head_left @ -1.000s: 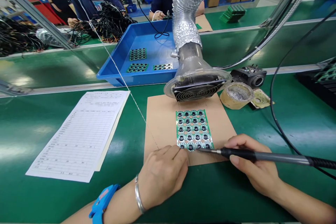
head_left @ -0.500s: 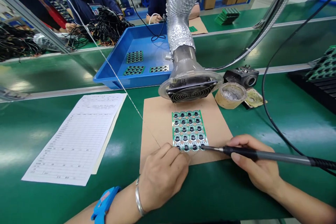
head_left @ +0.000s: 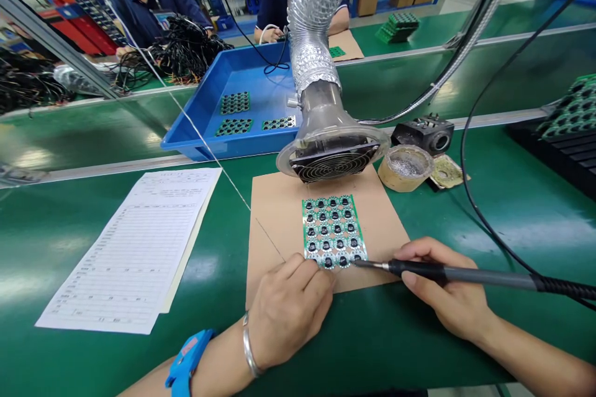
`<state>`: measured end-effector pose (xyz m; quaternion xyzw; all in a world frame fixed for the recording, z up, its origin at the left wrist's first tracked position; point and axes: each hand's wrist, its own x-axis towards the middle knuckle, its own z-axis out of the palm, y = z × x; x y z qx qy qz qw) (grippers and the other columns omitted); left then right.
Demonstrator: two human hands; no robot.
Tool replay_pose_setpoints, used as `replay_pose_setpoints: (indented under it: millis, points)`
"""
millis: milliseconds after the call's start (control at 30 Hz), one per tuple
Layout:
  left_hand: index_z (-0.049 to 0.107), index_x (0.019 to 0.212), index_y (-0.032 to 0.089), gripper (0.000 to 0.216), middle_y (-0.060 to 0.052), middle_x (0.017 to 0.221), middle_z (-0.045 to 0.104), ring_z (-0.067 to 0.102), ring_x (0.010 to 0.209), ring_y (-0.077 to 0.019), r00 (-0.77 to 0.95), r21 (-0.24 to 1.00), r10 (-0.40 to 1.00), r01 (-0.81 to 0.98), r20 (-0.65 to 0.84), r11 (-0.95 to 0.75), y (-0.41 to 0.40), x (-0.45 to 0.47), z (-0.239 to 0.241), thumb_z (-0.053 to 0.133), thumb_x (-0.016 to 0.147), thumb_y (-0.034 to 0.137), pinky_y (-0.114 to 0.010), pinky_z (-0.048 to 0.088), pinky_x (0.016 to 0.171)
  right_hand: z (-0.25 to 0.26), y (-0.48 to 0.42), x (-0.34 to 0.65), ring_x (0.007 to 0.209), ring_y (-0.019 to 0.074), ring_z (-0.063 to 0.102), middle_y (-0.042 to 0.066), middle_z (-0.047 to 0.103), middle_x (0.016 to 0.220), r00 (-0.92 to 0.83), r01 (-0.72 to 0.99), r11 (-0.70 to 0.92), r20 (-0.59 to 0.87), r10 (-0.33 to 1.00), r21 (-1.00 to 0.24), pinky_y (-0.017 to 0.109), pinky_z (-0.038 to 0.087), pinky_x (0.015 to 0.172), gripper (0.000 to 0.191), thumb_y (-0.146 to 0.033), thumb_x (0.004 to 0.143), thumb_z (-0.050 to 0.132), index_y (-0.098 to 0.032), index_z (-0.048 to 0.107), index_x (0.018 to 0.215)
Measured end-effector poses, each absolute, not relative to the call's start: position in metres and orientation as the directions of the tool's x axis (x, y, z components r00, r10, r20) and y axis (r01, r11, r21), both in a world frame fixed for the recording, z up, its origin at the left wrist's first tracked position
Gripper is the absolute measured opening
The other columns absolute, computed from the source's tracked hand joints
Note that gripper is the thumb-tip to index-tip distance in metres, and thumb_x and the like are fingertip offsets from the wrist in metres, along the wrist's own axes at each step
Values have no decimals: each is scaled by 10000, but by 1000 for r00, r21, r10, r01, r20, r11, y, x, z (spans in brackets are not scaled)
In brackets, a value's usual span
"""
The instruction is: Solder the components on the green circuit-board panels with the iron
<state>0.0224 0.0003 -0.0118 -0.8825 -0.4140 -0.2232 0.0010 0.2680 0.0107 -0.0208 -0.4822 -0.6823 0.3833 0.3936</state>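
Currently, the left hand (head_left: pixel 291 310) is pinched, its fingers drawn together on the wire (head_left: pixel 270 239), which descends to them from the upper left. The fingertips are partly hidden behind the knuckles; whether they also press on the board (head_left: pixel 330 229) cannot be told. The board lies flat on the cardboard (head_left: pixel 386 232), just beyond the left fingers and to the left of the right fingers. Its nearest row sits beside the left fingers.

The right hand (head_left: pixel 449 298) is closed around the iron (head_left: pixel 488 278), with thumb and forefinger gripping the dark handle. The iron points leftward from these fingers, its tip at the near right corner of the board; contact cannot be confirmed.

Forward of both sets of fingers, past the board, hangs the fan (head_left: pixel 333 164). The tub (head_left: pixel 405 169) stands beyond the right fingers. The sheet (head_left: pixel 130 242) lies well to the left of the left fingers. The tray (head_left: pixel 233 150), containing three panels (head_left: pixel 235 102), is farther forward of the left fingers.
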Motion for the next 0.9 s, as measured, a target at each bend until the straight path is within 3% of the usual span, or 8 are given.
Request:
replay_pose_setpoints:
  millis: [900]
  points:
    - [527, 748, 178, 68, 2, 640, 473, 393, 612, -135, 577, 174, 725, 725, 376, -667, 3, 25, -15, 528, 816, 174, -282, 293, 525, -17, 11, 268, 566, 112, 527, -25, 582, 694, -237, 357, 266, 188, 953, -896, 200, 423, 497, 179, -105, 780, 515, -251, 547, 880]
